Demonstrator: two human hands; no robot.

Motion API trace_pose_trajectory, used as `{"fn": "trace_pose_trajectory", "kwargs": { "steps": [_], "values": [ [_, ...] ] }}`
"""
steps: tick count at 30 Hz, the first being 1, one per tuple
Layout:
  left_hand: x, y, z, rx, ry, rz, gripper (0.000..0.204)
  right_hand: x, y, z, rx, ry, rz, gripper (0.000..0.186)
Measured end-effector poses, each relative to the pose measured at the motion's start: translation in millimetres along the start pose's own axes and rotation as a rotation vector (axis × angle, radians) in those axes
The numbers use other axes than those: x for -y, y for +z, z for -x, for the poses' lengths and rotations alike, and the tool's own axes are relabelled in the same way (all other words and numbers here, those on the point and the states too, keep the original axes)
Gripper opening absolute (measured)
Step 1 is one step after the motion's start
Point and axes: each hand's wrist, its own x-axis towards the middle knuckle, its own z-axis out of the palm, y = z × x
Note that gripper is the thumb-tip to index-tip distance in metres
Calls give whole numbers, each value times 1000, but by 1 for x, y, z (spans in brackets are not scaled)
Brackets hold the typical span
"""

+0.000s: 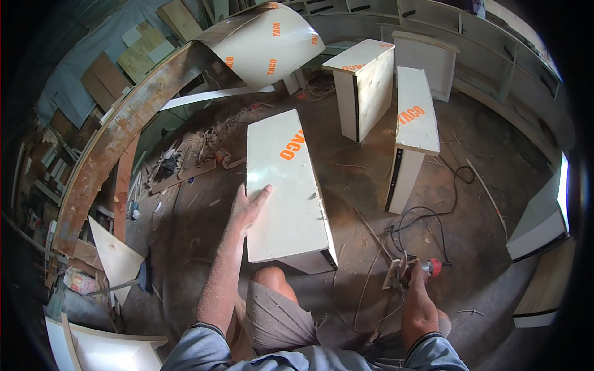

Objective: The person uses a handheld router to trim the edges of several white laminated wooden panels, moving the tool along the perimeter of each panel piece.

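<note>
In front of me a white drawer box [281,204] stands on its edge, its pale face with orange print turned up. My left hand [250,209] grips its left edge, thumb lying on the face and the fingers partly hidden down the side. Dust coats that forearm. Low on the right, my right hand [419,276] is wrapped around a small corded trim router [435,267] with a red end. Its pale flat base [392,274] points left, toward the drawer box but apart from it. A black cord [455,191] loops away behind the tool.
Two more white drawer boxes [365,93] [417,117] stand upright beyond, to the right. Another drawer box [538,216] is at the far right. A long worn workbench [102,167] curves along the left, with a rolled laminate sheet [266,43] on it. Wood scraps and debris [198,142] litter the floor.
</note>
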Motion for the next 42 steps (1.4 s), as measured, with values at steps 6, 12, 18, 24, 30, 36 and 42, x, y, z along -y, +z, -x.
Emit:
{"fn": "trace_pose_trajectory", "kwargs": {
  "steps": [6, 12, 18, 24, 30, 36, 42],
  "values": [
    [9, 5, -4, 40, -203, 378, 48, 39, -24, 44, -105, 21, 494, 80],
    [21, 9, -25, -57, -76, 277, 41, 44, -35, 26, -287, -62, 528, 63],
    [45, -15, -72, -79, 12, 298, 40, 133, -48, 84, -335, -262, 388, 57],
    [50, 6, -188, -120, 3, -186, 65, 184, -100, 97, -290, -757, -5, 42],
    [91, 28, -349, -57, -81, -109, 79, 205, -184, 184, -176, -862, -35, 36],
    [104, 41, -413, 20, 51, -44, 83, 131, -262, 223, -155, -532, 110, 36],
    [68, 88, -366, 27, 54, -278, 81, 100, -303, 258, 88, -469, 665, 32]
  ]
}}
